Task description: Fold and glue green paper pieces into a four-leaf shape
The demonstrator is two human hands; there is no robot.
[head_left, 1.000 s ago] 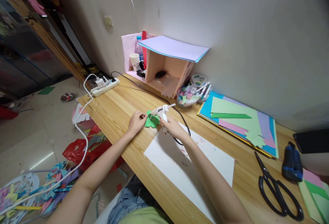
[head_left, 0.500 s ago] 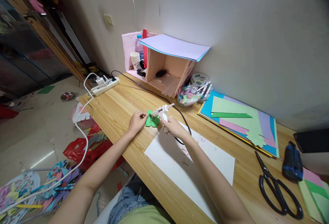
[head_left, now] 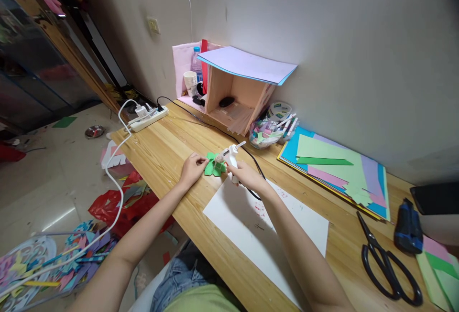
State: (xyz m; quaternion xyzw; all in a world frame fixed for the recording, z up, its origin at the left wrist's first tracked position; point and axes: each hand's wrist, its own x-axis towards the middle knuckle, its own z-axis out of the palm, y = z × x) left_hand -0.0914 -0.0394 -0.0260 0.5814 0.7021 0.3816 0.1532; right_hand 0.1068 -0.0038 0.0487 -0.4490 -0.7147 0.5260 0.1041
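Observation:
My right hand is wrapped round the handle of a white hot glue gun, its nozzle pointing left over a green paper flower. The glue stick pokes out of the gun's back end. With fingers pinched together, my left hand holds the left edge of the flower, which lies on the wooden table. Whether the nozzle touches the paper I cannot tell. A white sheet with reddish marks lies under my right forearm.
A black cord runs to a power strip. Behind are a cardboard box and a tub of scraps and markers. To the right lie coloured paper, black scissors and a blue-black tool.
The glue gun and my right hand have shifted very slightly against the flower. My left hand stays at the flower's edge. The whole view has moved a little.

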